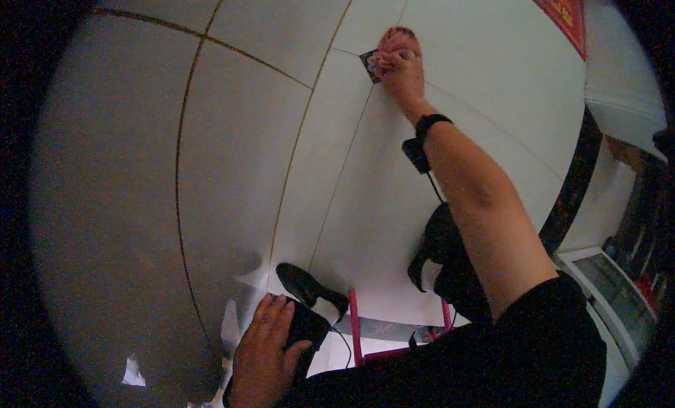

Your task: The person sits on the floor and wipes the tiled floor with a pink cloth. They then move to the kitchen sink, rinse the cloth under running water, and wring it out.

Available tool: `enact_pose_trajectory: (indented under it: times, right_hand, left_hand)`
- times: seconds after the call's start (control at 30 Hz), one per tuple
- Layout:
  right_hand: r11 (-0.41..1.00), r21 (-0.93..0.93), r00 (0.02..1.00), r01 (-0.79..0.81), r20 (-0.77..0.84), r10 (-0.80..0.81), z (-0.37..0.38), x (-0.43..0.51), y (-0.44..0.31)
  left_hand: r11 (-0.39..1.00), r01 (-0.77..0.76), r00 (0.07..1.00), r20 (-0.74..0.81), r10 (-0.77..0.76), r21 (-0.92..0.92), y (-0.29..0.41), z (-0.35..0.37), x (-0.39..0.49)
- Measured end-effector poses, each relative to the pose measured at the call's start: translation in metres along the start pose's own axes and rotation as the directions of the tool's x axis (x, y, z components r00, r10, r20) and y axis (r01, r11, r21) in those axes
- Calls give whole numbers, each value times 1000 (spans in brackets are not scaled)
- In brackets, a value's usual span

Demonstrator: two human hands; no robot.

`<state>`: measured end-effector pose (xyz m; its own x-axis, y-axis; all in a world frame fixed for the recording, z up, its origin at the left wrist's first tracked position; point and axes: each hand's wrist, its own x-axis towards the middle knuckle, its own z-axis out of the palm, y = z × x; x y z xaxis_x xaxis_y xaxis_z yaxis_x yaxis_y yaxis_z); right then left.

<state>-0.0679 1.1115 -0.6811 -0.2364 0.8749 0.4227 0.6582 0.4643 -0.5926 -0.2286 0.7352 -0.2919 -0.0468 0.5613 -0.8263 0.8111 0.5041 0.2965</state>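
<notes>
My right arm stretches far out over the pale tiled floor. My right hand grips a crumpled pink cloth and presses it on the floor. The cloth partly covers a small dark diamond-shaped inset tile, where thin joint lines meet. A black strap circles my right wrist, with a small black device and a cable below it. At the lower left, my left hand lies flat on my black-trousered knee, holding nothing, thumb apart from the fingers.
My dark shoe stands on the floor by red legs of what appears to be a seat. A white scrap lies at lower left. A red printed mat or sign is at top right, a white-framed glass-topped unit at right.
</notes>
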Motion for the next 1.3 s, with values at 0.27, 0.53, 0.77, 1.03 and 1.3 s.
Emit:
enact_pose_trajectory:
  times: [0.27, 0.53, 0.77, 1.03, 1.3]
  right_hand:
    - [996, 91, 818, -8, 574, -46, 7, -171, -154]
    - [688, 527, 864, -500, 361, 351, -47, -88, -93]
    - [997, 1, 986, 72, 149, -71, -51, -159, -156]
    - [539, 633, 827, -556, 482, 288, -72, -127, -98]
    - [969, 145, 834, -201, 544, 92, -41, -177, -126]
  left_hand:
    - [982, -159, 982, -82, 168, 104, -3, 2, -13]
    - [985, -129, 991, -2, 130, 111, 12, -1, -19]
    - [978, -135, 988, -47, 144, 157, 11, 6, -37]
    - [975, -153, 988, -3, 155, 158, 46, 8, -43]
    - [982, -162, 987, -7, 163, 94, 47, 1, -33]
